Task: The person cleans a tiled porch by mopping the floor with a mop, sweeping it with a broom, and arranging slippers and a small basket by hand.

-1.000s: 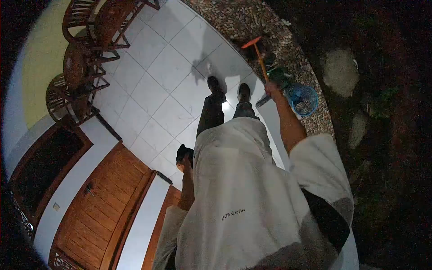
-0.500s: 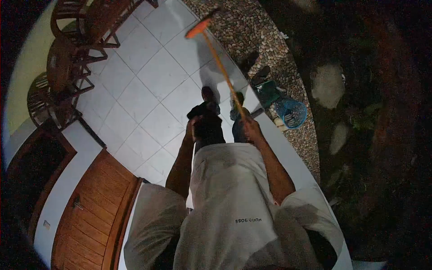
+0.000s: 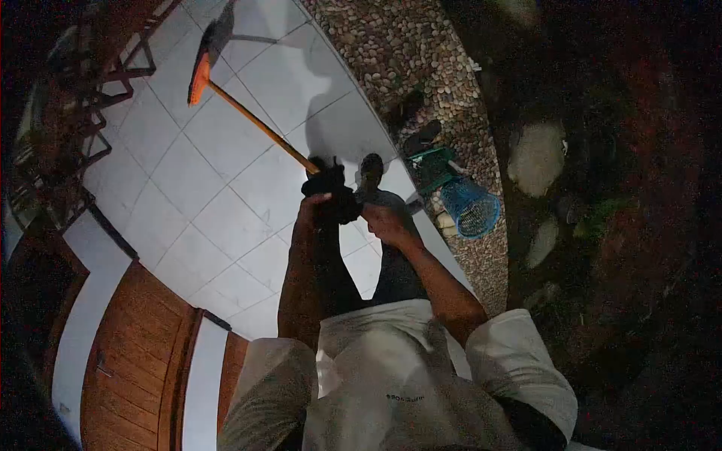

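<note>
A long-handled broom (image 3: 259, 122) with an orange head and dark bristles reaches from my hands toward the upper left of the tiled floor. My right hand (image 3: 389, 225) is closed near the upper end of its handle, though a dark bunched item hides the part just before the fist. In my left hand (image 3: 311, 208) is that black, cloth-like bundle (image 3: 332, 194), lying over the line of the handle. The fingers of the left hand are partly hidden by it. My legs and dark shoes show below the hands.
Wooden chairs (image 3: 101, 139) line the left, above a wooden door (image 3: 135, 368). Along the right edge of the white tiles (image 3: 218, 203) runs a pebble strip (image 3: 398, 52), holding a blue basket (image 3: 472, 208), a green item (image 3: 432, 169) and dark footwear (image 3: 423, 137).
The broom head has swung left and slightly down across the tiles. My right hand has come left, close to my left hand and the black bundle. The view has shifted a little.
</note>
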A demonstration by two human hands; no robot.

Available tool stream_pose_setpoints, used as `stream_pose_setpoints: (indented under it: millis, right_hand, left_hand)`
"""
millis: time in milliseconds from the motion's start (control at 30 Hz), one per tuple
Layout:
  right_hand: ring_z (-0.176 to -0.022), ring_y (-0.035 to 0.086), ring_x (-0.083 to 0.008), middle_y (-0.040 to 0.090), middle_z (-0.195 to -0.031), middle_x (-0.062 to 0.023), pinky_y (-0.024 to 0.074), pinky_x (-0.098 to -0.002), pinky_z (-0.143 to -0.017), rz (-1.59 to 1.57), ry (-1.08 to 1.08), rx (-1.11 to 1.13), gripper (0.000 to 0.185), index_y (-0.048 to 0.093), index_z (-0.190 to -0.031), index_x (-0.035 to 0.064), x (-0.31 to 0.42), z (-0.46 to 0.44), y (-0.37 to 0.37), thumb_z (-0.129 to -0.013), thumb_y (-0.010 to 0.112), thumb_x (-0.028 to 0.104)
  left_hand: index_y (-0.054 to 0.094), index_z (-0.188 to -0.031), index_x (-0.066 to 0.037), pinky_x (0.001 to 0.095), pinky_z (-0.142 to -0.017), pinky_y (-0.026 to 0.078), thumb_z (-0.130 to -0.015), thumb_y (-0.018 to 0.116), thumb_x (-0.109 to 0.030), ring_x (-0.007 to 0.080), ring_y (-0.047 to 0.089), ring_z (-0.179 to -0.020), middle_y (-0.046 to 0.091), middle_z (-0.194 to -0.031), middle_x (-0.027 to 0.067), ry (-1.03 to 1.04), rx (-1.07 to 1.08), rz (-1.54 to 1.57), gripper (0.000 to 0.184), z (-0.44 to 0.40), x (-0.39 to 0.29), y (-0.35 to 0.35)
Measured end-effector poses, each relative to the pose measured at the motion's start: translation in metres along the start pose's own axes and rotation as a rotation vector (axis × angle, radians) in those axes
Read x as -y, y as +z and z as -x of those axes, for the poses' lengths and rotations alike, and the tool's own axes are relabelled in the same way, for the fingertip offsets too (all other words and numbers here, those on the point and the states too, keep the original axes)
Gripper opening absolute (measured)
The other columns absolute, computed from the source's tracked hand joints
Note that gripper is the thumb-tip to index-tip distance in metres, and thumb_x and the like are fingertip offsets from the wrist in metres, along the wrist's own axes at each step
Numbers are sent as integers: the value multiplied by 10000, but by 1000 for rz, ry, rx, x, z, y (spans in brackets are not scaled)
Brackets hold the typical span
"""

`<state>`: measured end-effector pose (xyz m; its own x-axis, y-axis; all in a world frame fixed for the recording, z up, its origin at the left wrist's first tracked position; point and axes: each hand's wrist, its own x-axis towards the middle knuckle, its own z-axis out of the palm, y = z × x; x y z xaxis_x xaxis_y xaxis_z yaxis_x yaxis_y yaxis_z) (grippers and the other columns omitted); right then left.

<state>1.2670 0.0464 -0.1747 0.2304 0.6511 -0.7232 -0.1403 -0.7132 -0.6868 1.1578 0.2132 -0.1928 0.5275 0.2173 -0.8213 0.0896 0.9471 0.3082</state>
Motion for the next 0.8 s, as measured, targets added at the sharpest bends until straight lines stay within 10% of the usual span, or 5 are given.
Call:
stream_pose_setpoints:
  millis: [67, 167, 267, 433, 800]
  right_hand:
    - [-474, 446, -140, 462, -549, -45, 376, -301, -444, 802, -427, -119, 318, 523, -950, 26, -35, -45, -4, -844, 467, 321]
    - [-510, 491, -159, 505, -559, -58, 395, -302, -459, 767, -523, 184, 346, 524, -1023, 40, -103, -125, -30, -832, 482, 325]
    - [-789, 541, -191, 562, -858, -18, 429, -292, -764, 321, 3, 69, 195, 567, -880, 37, -59, -171, -71, -709, 535, 126]
    - [-779, 533, -156, 543, -794, -55, 471, -332, -581, -213, 520, -69, 327, 475, -1028, 47, -248, -284, -159, -837, 524, 307]
    - [-764, 534, -178, 548, -831, -84, 464, -330, -538, -200, 378, -332, 384, 488, -1059, 49, -400, -410, -222, -839, 510, 363]
  left_hand:
    - [549, -919, 37, 348, -683, 480, -648, 623, -186, 251, 576, -706, 585, -765, 132, -74, -20, 42, 359, -47, 9, -32]
    - [552, -904, 31, 346, -638, 487, -644, 628, -175, 253, 580, -676, 586, -758, 130, -30, -43, 72, 341, -114, 21, -45]
    - [563, -889, 12, 334, -593, 483, -646, 638, -158, 235, 579, -651, 592, -752, 113, -152, -35, 144, 306, -155, -15, -42]
    - [583, -832, 0, 322, -691, 488, -726, 577, -159, 229, 585, -689, 592, -785, 94, -23, -175, 24, 192, -232, -34, -73]
    - [563, -932, 19, 371, -699, 508, -770, 548, -181, 258, 584, -776, 577, -888, 147, 350, -136, 184, 259, -263, -98, -54]
